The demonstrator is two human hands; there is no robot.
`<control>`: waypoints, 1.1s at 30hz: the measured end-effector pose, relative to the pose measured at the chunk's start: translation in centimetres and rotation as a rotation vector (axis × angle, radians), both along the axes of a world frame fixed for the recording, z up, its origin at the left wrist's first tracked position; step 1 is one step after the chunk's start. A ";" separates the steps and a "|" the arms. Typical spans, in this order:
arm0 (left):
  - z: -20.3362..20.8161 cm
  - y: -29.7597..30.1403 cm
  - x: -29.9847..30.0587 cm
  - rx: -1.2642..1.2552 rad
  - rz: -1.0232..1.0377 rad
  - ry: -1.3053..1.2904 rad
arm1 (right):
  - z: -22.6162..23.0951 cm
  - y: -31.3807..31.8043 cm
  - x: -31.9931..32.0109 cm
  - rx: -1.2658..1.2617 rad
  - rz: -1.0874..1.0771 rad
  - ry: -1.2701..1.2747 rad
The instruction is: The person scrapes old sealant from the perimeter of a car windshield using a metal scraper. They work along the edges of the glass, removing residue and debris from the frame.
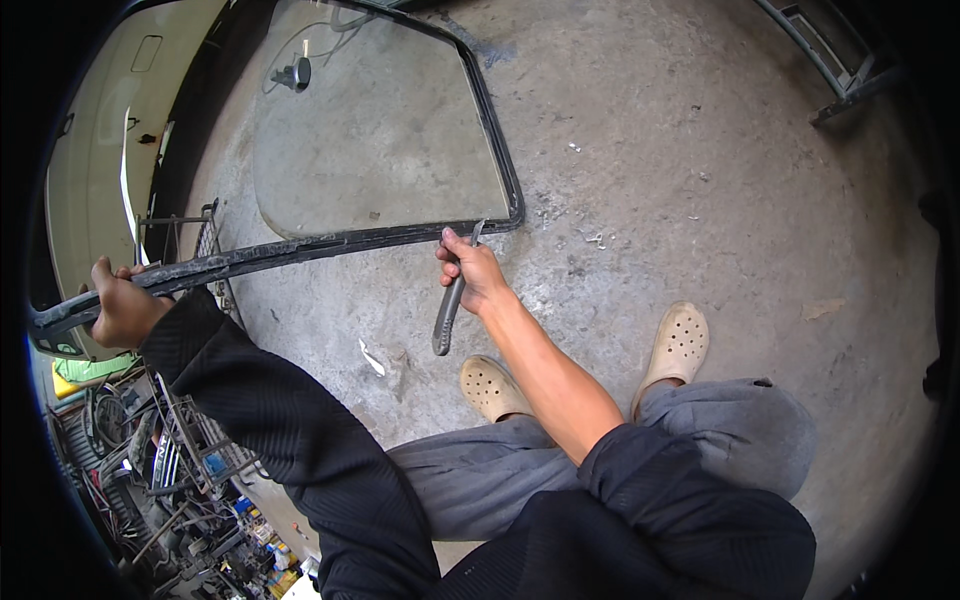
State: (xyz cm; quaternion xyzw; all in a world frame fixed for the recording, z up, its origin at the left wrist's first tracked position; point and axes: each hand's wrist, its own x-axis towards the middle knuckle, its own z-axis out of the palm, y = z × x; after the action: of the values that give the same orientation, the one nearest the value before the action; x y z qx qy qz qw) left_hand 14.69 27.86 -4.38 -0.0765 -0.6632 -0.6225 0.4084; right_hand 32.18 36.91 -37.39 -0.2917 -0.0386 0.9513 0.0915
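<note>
A large vehicle window glass [380, 130] with a black rubber-like edge [330, 243] spans the upper left, and concrete shows through it. At the far left, my left hand [125, 305] is closed around the glass's near black edge. My right hand [468, 268] is closed on a utility knife [448, 318] by the near right corner of the glass. The grey handle hangs below my fist and the blade points up beside the black edge. Dried, rough residue lies along that edge near my left hand.
A pale vehicle panel [100, 100] stands at far left. Below it is a metal wire rack [210, 440] crowded with cables and parts. A metal stand [835, 75] sits at upper right. White scraps [372, 358] lie on the concrete floor [640, 200] near my beige clogs [682, 342].
</note>
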 end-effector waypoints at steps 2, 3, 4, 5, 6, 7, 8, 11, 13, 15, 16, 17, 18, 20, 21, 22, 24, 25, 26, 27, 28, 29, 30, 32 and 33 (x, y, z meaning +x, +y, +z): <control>-0.1 -0.1 -0.2 -0.002 0.005 0.027 | -1.1 -0.1 1.1 0.047 0.014 0.161; -0.1 -0.2 -0.3 -0.004 0.011 0.042 | -1.2 -0.4 1.7 0.087 0.055 0.178; 0.0 -0.3 -0.3 -0.003 0.022 0.031 | -1.3 -0.7 1.9 0.127 0.097 0.195; 0.0 0.0 0.0 0.001 0.029 0.017 | -1.3 -0.7 2.0 0.083 0.103 0.156; 0.0 0.2 0.2 0.006 0.035 0.003 | -1.2 -0.6 1.9 0.039 0.110 0.118; -0.1 0.3 0.2 0.008 0.035 -0.011 | -1.2 -0.5 1.7 -0.006 0.116 0.080; -0.2 0.5 0.2 0.008 0.031 -0.026 | -1.0 -0.4 1.4 -0.053 0.118 0.042; 0.0 0.1 0.1 -0.011 0.029 0.018 | 1.3 -0.3 -0.1 -0.070 0.061 0.102; -0.1 0.4 0.1 -0.012 0.026 0.034 | 1.6 -0.1 -0.7 -0.153 -0.006 0.103; -0.1 0.8 0.4 -0.006 0.038 0.016 | 0.8 0.1 -0.1 -0.045 0.074 0.198; -0.3 0.8 0.4 -0.004 0.035 -0.002 | 0.3 0.3 0.4 0.009 0.114 0.245; -0.1 0.2 0.4 -0.007 0.041 -0.010 | 0.8 0.3 1.0 0.116 0.189 0.214; -0.1 -0.1 0.4 -0.009 0.045 -0.023 | 1.6 0.5 1.1 0.103 0.173 0.182; 0.1 0.1 0.5 -0.013 0.061 0.010 | 3.0 0.4 1.1 0.077 0.149 0.118; 0.1 0.4 0.7 -0.016 0.073 0.028 | 3.3 0.4 0.4 0.012 0.140 0.133; 0.1 0.6 0.9 -0.024 0.072 0.054 | 3.7 0.1 0.1 -0.010 0.113 0.070; -0.2 2.0 1.8 -0.036 0.078 0.081 | 4.4 -0.4 -0.9 -0.053 0.040 -0.053; -0.5 2.3 1.7 -0.069 0.070 0.076 | 4.6 -0.7 -0.8 -0.030 -0.038 -0.060; -0.8 2.4 1.6 -0.074 0.040 0.088 | 4.5 -0.7 -0.7 0.037 -0.015 -0.064; -0.5 1.9 1.6 -0.074 0.049 0.099 | 4.8 -0.7 -0.4 0.098 0.018 -0.059; -0.1 1.4 1.5 -0.072 0.057 0.109 | 4.9 -0.4 0.0 0.161 0.048 -0.053; -0.4 1.3 1.5 -0.062 0.070 0.089 | 5.5 0.6 0.6 0.337 0.166 -0.088; -0.4 0.8 1.2 -0.049 0.048 0.086 | 6.1 0.9 0.7 0.510 0.165 -0.117; -0.5 0.4 0.9 -0.051 0.034 0.112 | 7.4 1.3 0.7 0.862 0.154 -0.180; -0.5 0.5 1.0 -0.037 0.042 0.089 | 8.9 1.7 0.6 0.952 0.100 -0.205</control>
State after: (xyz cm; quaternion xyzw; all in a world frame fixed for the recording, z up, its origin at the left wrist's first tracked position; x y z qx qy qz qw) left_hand 15.70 28.40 -4.85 -0.0978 -0.6572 -0.5972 0.4493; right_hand 32.77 38.56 -28.52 -0.3072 -0.4922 0.7977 0.1646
